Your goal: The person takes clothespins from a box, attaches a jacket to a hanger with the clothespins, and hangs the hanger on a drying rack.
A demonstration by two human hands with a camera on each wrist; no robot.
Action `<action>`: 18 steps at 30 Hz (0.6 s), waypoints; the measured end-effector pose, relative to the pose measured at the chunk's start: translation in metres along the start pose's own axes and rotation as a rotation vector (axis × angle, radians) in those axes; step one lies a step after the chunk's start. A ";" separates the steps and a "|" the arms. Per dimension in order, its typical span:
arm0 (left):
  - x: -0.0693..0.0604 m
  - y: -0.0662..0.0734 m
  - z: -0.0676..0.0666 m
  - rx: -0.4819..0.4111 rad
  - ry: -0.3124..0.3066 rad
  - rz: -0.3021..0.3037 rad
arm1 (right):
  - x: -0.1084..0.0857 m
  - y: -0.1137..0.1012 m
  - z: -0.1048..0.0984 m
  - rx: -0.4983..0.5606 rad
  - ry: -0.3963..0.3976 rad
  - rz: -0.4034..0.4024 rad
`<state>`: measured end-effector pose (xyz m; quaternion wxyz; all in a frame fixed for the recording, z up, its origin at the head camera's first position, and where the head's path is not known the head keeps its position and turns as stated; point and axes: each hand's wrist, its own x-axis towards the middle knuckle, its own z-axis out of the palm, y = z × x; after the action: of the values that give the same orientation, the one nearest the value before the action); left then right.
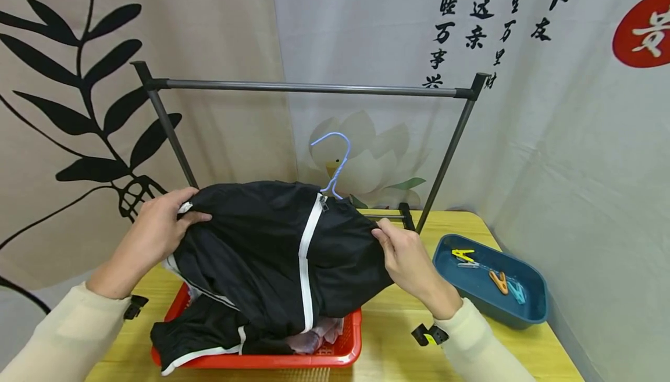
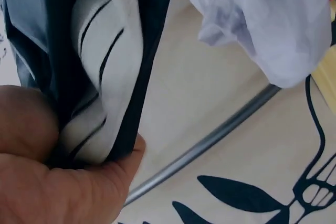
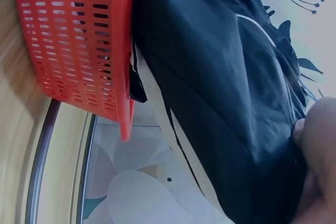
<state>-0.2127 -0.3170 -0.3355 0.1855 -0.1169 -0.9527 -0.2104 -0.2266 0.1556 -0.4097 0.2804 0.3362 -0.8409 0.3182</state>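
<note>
A black jacket or similar garment [image 1: 246, 242] with white trim and a zip is stretched between the two hands above a red basket [image 1: 352, 344]. The left hand [image 1: 163, 224] pinches its left edge, thumb in front; in the left wrist view white striped fabric [image 2: 102, 72] shows beside that hand. At the opposite edge the right hand [image 1: 412, 261] grips the black cloth between thumb and fingers. A blue hanger [image 1: 340, 167] sticks up past the garment's upper edge, hook uppermost; its lower part is hidden. One black part of the garment drapes over the basket's left side.
Behind the garment stands a grey metal rack [image 1: 309, 86] with a top bar. A dark blue tray [image 1: 455, 274] with several clothespins [image 1: 498, 282] sits on the yellow table [image 1: 398, 335] at right. Pinkish cloth [image 1: 316, 338] lies in the basket. A printed curtain hangs behind.
</note>
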 end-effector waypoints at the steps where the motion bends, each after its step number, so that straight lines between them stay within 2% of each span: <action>1: 0.001 -0.001 0.000 0.004 -0.012 0.005 | 0.000 0.000 0.000 -0.003 0.000 0.002; 6: 0.002 0.002 -0.001 -0.001 -0.055 0.062 | 0.000 -0.001 -0.002 -0.001 0.000 0.005; 10: 0.001 0.014 -0.002 -0.018 -0.047 0.133 | 0.001 -0.001 -0.002 0.011 -0.006 -0.003; 13: 0.001 0.025 -0.002 0.022 -0.009 0.197 | 0.002 -0.001 -0.001 0.019 -0.009 -0.007; 18: 0.002 0.036 0.000 0.168 0.109 0.341 | 0.002 -0.001 0.000 0.027 -0.011 -0.009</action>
<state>-0.2039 -0.2852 -0.3223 0.2788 -0.2493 -0.9218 -0.1017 -0.2270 0.1547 -0.4077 0.2727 0.3456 -0.8364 0.3266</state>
